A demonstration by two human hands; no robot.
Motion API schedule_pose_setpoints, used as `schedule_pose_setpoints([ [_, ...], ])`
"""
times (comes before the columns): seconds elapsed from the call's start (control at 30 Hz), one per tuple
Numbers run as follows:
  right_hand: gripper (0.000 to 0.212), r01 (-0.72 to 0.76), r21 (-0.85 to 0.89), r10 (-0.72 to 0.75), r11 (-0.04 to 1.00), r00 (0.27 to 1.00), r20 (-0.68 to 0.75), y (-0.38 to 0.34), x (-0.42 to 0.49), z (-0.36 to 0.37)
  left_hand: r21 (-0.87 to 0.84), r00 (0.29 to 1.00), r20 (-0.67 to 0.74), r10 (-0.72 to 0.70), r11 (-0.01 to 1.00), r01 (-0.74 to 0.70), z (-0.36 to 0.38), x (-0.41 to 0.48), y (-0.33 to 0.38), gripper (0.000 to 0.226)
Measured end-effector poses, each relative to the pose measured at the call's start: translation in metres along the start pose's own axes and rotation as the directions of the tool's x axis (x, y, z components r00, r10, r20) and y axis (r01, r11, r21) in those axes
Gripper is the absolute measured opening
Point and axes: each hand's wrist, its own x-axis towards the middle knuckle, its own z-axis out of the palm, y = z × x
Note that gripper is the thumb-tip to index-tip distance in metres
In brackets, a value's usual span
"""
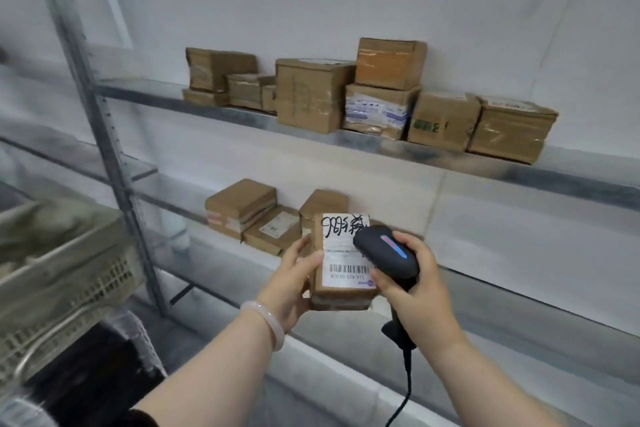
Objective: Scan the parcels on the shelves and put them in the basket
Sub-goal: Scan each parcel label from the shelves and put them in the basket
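My left hand [294,281] grips a small brown cardboard parcel [341,291] by its left side, with its white barcode label facing me. My right hand [412,291] holds a black corded barcode scanner [388,253], whose head sits over the label's right edge. Several more brown parcels [311,94] stand on the upper metal shelf [381,146]. A few flat parcels [242,208] lie on the middle shelf just behind my hands. The beige slatted basket [72,274] sits at the far left.
A perforated steel shelf upright [114,163] stands between the basket and the parcels. The scanner's cable [407,388] hangs down past my right forearm. A lower shelf [519,315] runs under my hands, and a white wall is behind the shelves.
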Motion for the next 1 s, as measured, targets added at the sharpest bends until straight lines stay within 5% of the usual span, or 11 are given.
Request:
schedule_pose_setpoints([
  [0.47,0.061,0.054,-0.016,-0.044,0.998,0.924,0.381,-0.013,-0.018,0.199,0.052,0.929,-0.359,0.088,0.996,-0.074,-0.219,-0.075,0.039,0.046],
  [1.0,0.048,0.241,-0.042,-0.154,0.970,0.733,0.663,-0.028,0.023,0.313,0.042,0.617,-0.738,0.272,0.932,-0.360,-0.335,-0.061,0.087,0.057],
])
